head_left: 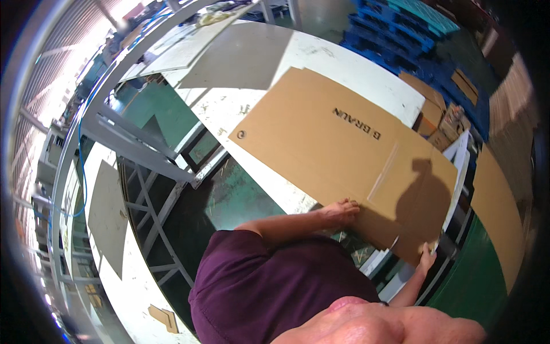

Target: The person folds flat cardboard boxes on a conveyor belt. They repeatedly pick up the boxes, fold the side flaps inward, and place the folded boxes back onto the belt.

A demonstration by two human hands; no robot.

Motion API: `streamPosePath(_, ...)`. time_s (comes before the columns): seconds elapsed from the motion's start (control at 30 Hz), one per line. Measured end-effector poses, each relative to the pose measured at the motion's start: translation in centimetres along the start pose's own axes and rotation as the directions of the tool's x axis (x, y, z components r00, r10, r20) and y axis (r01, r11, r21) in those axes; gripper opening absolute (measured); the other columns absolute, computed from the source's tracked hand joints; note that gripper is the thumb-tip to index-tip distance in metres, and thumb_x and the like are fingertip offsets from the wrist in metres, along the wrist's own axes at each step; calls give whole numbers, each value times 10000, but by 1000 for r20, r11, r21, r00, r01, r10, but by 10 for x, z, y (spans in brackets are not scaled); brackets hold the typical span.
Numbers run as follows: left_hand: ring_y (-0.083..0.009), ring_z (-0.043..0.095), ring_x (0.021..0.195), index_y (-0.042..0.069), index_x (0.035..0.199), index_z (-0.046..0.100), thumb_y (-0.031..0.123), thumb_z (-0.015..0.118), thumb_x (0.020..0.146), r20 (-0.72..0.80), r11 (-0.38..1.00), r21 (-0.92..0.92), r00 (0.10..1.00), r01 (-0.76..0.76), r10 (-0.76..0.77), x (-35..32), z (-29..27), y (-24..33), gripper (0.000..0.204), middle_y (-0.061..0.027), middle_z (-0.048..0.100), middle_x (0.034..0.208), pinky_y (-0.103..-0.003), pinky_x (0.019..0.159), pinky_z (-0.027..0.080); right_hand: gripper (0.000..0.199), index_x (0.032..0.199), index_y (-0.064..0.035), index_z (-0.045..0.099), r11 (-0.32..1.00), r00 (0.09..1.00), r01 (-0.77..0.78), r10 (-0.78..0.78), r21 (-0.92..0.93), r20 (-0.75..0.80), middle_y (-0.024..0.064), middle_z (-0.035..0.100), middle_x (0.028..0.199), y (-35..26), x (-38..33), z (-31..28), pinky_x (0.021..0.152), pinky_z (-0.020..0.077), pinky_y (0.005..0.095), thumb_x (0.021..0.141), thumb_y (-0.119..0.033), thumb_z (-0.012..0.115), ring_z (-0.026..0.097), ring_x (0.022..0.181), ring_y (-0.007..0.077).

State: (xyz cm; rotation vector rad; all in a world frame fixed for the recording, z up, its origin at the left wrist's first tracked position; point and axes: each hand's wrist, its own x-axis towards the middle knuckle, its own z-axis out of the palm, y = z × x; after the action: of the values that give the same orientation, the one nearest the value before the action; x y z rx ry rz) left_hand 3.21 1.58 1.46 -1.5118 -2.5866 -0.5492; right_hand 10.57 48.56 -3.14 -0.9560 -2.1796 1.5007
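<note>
A large flat brown cardboard sheet with dark print and a round mark near one corner lies across a white worktable. My left hand grips the sheet's near edge, fingers on top. My right hand holds the sheet's near right corner, which hangs past the table's edge. A shadow falls on the cardboard between my two hands. My purple shirt fills the lower middle of the view.
A grey panel lies at the table's far end. Blue pallets and brown boxes stand beyond it. More brown sheets are stacked at the right. A grey metal frame and a second white bench stand on the green floor at the left.
</note>
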Motion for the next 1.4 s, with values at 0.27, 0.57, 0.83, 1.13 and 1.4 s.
streamPosePath(0.27, -255, 455, 1200, 119, 921, 615, 262, 699, 694, -98, 998, 48, 994, 47, -42, -11, 8, -5, 281, -88, 529, 1203, -434, 1031, 346, 326, 1067, 15, 594, 923, 823, 378, -303, -67, 480, 86, 652, 928, -210, -69, 13, 735, 486, 300, 743, 14, 555, 601, 832, 143)
streamPosePath(0.57, -230, 576, 1068, 116, 937, 627, 238, 690, 704, -205, 985, -135, 970, 108, -134, 3, 4, -6, 271, -52, 634, 1053, -425, 974, 417, 335, 906, 85, 593, 205, 695, 686, -467, -698, 546, 359, 566, 930, -165, -174, 257, 646, 526, 392, 696, -173, 553, 626, 765, 398)
streamPosePath(0.83, -233, 596, 1005, 120, 960, 614, 244, 728, 633, -215, 948, -283, 954, 143, -208, -4, 2, -14, 368, -43, 618, 1059, -390, 901, 462, 176, 896, -43, 617, 467, 728, 682, -506, -562, 462, 102, 563, 886, -168, -164, 241, 683, 506, 367, 761, -152, 588, 565, 861, 291)
streamPosePath(1.13, -260, 496, 1064, 48, 1095, 563, 327, 693, 645, -20, 985, -168, 999, -44, 42, 14, -14, -30, 545, -102, 536, 1189, -407, 870, 405, 447, 1161, -58, 578, 600, 730, 562, -683, -569, 1, 214, 496, 1239, -135, -9, 249, 982, 327, 512, 777, -280, 639, 447, 1137, 412)
streamPosePath(1.4, -230, 516, 972, 66, 909, 629, 304, 708, 578, -62, 930, -334, 988, -154, 141, 31, 6, -54, 415, -67, 571, 1050, -396, 789, 407, 541, 1129, -1, 570, 981, 978, -100, 127, -166, 163, 178, 600, 1115, -119, 151, 241, 822, 455, 396, 897, -475, 447, 573, 1003, 307)
